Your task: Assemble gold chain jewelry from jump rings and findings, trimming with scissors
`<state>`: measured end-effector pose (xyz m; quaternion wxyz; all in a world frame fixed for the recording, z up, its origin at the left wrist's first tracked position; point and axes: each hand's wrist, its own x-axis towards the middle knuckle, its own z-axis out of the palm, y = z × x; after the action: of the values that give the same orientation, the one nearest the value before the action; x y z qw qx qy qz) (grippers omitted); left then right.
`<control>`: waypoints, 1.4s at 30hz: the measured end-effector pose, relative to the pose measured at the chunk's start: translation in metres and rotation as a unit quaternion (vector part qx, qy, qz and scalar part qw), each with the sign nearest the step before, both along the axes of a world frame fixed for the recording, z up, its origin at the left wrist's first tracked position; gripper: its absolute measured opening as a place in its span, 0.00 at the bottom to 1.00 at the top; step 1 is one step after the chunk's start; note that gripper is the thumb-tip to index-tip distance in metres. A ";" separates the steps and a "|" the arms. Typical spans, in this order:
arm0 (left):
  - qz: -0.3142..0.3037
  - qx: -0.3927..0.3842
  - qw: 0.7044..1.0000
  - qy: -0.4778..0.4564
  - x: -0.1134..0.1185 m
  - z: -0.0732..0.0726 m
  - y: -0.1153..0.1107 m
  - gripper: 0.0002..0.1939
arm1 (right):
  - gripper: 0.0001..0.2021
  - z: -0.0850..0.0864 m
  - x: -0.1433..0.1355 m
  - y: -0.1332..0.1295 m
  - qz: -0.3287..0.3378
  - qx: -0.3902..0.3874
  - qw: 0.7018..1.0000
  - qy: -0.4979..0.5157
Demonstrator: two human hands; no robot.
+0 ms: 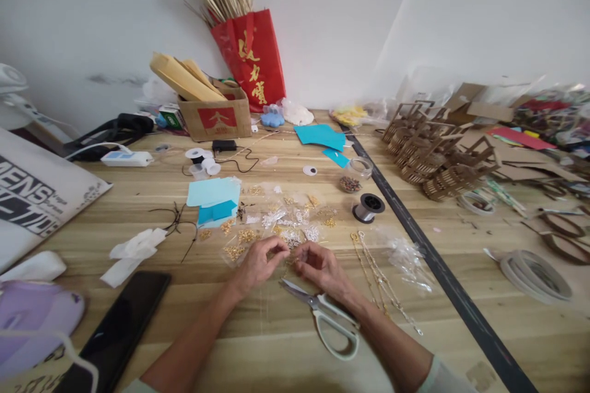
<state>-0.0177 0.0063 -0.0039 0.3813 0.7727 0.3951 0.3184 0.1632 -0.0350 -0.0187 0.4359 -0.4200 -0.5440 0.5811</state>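
My left hand [262, 263] and my right hand [319, 263] meet over the middle of the wooden table, fingertips a short gap apart. Both have thumb and fingers pinched together. Something thin and fine seems to run between them, too small to make out. Just beyond the fingers lie silver beads [291, 238] and gold findings [249, 236] in small clear bags. White-handled scissors [335, 325] rest below my right hand, blades pointing left toward the fingers. To the right, gold and silver chains [375, 273] are laid out beside a spool of fine wire [369, 207].
A black phone [124, 325] and white tissue [133, 252] lie at left. Blue cards [320, 136] and a jar of beads [351, 183] are farther back. Small woven baskets [437, 153] stand right, past a dark strip [428, 252]. A red bag [271, 55] leans on the wall.
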 end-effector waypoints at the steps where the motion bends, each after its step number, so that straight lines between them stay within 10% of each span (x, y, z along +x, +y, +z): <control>1: 0.005 -0.010 1.000 -0.009 0.000 0.000 0.000 0.06 | 0.14 0.000 0.000 -0.001 -0.002 0.007 1.000 -0.005; 42: 0.048 -0.214 0.960 -0.173 0.004 -0.009 -0.001 0.11 | 0.07 -0.001 0.006 -0.002 -0.075 0.104 0.974 -0.186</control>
<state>-0.0138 0.0051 -0.0127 0.5841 0.5866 0.4188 0.3733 0.1691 -0.0367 -0.0199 0.4108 -0.5128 -0.6400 0.3984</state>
